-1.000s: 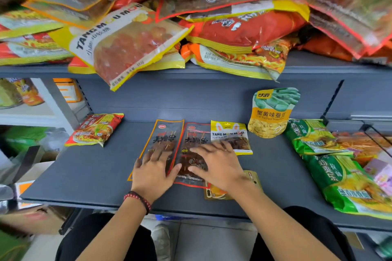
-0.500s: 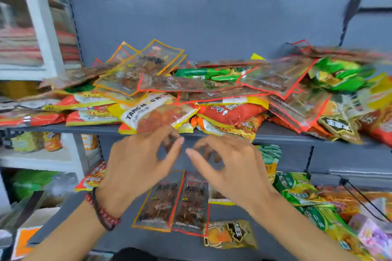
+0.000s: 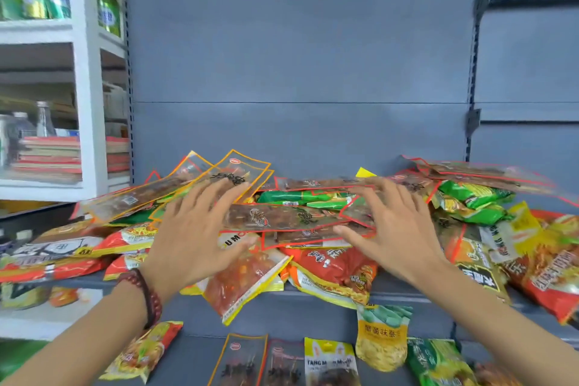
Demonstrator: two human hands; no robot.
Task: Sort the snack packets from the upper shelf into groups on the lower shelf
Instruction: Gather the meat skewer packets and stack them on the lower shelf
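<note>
A heap of snack packets covers the upper shelf: clear red-edged and orange-edged pouches on top, red, yellow and green bags below. My left hand and my right hand are raised in front of the heap with fingers spread, holding nothing. Between them lies a long red-edged clear packet. On the lower shelf lie an orange-edged pouch, a red-edged pouch, a yellow TANG MOU MOU packet and an upright yellow-green bag.
A white rack with green cans, bottles and stacked books stands at the left. A red-yellow noodle bag lies at the lower shelf's left, green bags at its right. The grey back panel rises behind the heap.
Both hands left the pouches on the lower shelf and rose to the heap on the upper shelf. The view tilted upward.
</note>
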